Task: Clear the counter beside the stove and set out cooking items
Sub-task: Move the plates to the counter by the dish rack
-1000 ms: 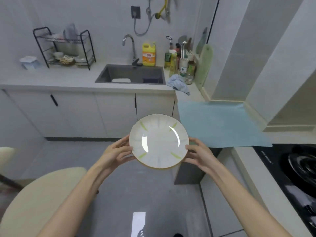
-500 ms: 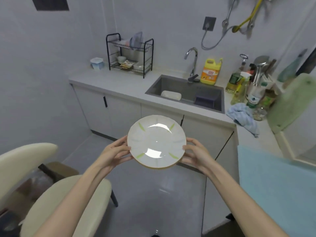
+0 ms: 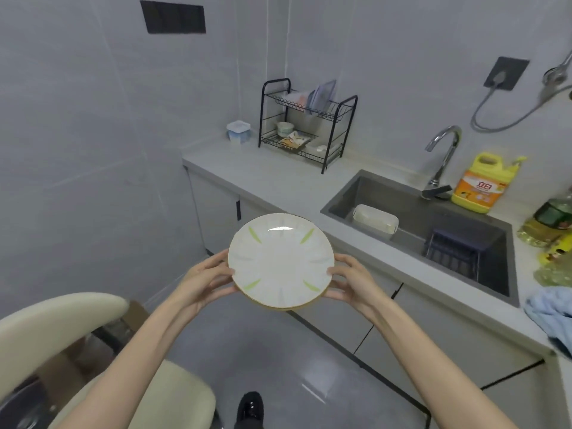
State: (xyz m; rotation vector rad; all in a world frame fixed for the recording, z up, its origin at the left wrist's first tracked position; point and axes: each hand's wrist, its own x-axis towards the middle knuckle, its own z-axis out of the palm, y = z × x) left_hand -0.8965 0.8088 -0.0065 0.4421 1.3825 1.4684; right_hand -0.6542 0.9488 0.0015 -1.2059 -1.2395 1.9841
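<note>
Since a second ago the view swings left, so the plate [image 3: 281,261] now hangs left of the sink [image 3: 387,193], above the floor [image 3: 278,351]. Left hand [image 3: 202,281] and right hand [image 3: 349,283] pinch its opposite rims with curled fingers [image 3: 335,271]; that light edge grip could slip and drop it.

The plate [image 3: 280,261] is white, with four light-green leaf strokes, faint grey radial lines and a yellowish-gold edge.

- Dish rack [image 3: 306,128]: black wire.
- Counter [image 3: 278,178]: pale grey.
- Sink [image 3: 411,199]: dark grey.
- Tub [image 3: 374,218]: off-white.
- Detergent bottle [image 3: 481,184]: yellow body, orange label.
- Cloth [image 3: 551,311]: light blue.
- Chair [image 3: 62,320]: cream.
- Shoe [image 3: 251,407]: glossy black.
</note>
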